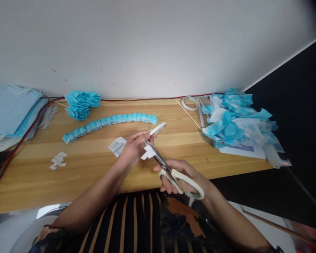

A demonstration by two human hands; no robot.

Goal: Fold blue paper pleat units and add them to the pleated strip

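Note:
My left hand (135, 146) pinches a narrow white tape roll (158, 129), seen nearly edge-on. Looped through the handles of white-handled scissors (187, 181), my right hand (180, 167) grips them with the blades pointing at my left fingertips. Small white tape pieces (149, 152) cling along the blades. Beside my left wrist, a pale crumpled sheet (117, 146) lies on the table. Behind both hands stretches a curved strip of folded blue paper (110, 121). A little pile of white cut bits (58, 160) rests to the left.
Blue paper flowers (81, 103) sit by the wall. At right are a heap of blue paper pieces (234, 119), another tape roll (190, 103), a wooden stick (189, 114) and a glue gun (277, 161). Blue sheets (13, 109) and a red-black cable (28, 130) occupy the left.

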